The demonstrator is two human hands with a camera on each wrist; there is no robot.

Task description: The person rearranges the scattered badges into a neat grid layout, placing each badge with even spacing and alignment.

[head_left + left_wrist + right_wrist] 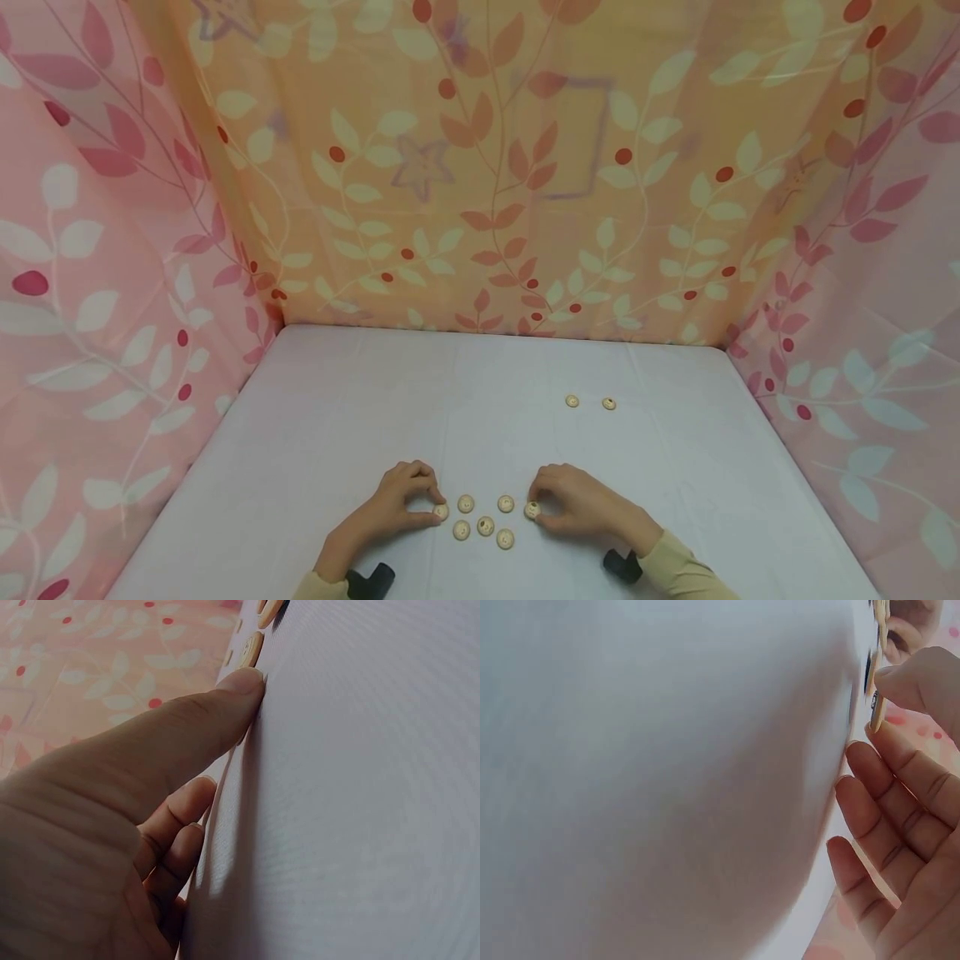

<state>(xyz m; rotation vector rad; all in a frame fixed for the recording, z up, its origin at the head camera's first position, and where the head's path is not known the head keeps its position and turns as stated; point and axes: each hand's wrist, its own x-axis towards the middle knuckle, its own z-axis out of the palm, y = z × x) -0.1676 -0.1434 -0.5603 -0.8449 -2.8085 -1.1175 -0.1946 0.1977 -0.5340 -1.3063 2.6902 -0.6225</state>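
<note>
In the head view, my left hand (392, 500) pinches a round pale wooden button (441, 512) between thumb and index finger, low over the white table. Opposite it, my right hand (581, 502) has another wooden button (532, 509) between thumb and index finger. Several similar buttons lie in a loose group between the hands, among them one with a dark spot (485, 526). The left wrist view shows the thumb (187, 727) near the tabletop, with a button (252, 649) just past its tip. From the right wrist, the pinched button (877, 712) appears edge-on, the other fingers spread.
Two more buttons, a left one (572, 401) and a right one (609, 403), lie farther back on the white-covered table (360, 400). Floral curtains (495, 167) hang behind and on both sides. Black wrist cameras sit under both wrists.
</note>
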